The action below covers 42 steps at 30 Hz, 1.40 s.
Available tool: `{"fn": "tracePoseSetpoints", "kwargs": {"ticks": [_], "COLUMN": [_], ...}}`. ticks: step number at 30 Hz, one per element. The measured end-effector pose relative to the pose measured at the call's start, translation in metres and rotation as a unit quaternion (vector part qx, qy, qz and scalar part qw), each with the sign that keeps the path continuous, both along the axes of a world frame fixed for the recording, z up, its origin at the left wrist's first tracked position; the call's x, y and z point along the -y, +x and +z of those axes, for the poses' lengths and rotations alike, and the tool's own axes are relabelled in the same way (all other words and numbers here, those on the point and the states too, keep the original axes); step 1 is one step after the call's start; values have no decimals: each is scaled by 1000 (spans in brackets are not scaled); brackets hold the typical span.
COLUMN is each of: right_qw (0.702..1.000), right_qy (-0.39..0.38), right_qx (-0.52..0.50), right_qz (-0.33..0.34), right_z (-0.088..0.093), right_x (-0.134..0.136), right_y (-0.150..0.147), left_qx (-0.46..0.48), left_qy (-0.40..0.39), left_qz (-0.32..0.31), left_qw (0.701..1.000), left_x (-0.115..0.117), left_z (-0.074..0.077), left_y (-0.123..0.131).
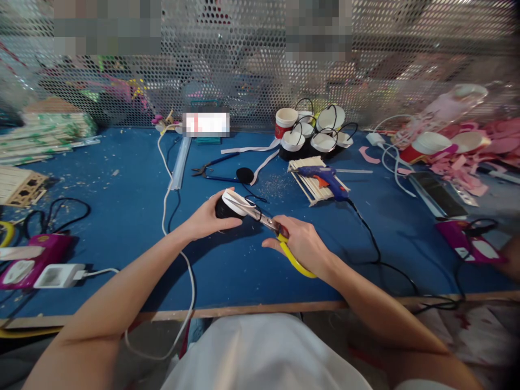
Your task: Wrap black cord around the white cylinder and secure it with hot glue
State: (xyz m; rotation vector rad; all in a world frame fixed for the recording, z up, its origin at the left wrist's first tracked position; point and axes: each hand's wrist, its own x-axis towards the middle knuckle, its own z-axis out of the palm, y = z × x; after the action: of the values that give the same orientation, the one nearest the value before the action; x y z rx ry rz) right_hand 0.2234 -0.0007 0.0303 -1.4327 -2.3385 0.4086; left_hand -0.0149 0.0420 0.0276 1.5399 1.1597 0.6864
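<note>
My left hand (206, 218) is closed round a small black paper cup (229, 206) with a white rim, held on its side above the blue table (122, 195). My right hand (303, 242) grips yellow-handled scissors (273, 229). Their metal blades point left and reach the cup's rim, where a thin black cord (257, 205) hangs. A cut black disc (245, 175) lies on the table just behind the cup.
A blue glue gun (325, 179) rests on a bundle of wooden sticks (314, 179). Behind stand several black and red cups with cord handles (317, 132). Pliers (211, 168), white cables, a phone (436, 194), pink paper scraps (467, 162) and magenta devices (28, 260) lie around. A perforated metal screen (252, 65) closes the back.
</note>
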Motion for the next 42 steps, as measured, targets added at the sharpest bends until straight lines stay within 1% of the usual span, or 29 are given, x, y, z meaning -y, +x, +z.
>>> {"fn": "tracePoseSetpoints", "kwargs": {"ticks": [12,17,25,31,35,42], "right_qw": [1000,1000,1000,1000,1000,1000], "right_qy": [3,0,3,6,6,-1], "right_qx": [-2,-2,0,-1,-7,-1], "right_qz": [-5,-8,-9,-8,-9,-14], "right_z": [-1,-2,-1,-2,-2,1], "right_x": [1,1,1,2,1,2], "right_y": [0,0,0,1,1,1], "left_qx": [-15,-22,-19,-38,-45,-67], "left_qy": [24,36,44,61,59,88], "left_qz": [-2,8,11,10,13,18], "left_qw": [1000,999,999,997,997,994], "left_x": [1,1,0,-1,-1,-2], "left_z": [2,2,1,0,0,0], "left_y": [-1,-1,-2,-2,-2,-4]}}
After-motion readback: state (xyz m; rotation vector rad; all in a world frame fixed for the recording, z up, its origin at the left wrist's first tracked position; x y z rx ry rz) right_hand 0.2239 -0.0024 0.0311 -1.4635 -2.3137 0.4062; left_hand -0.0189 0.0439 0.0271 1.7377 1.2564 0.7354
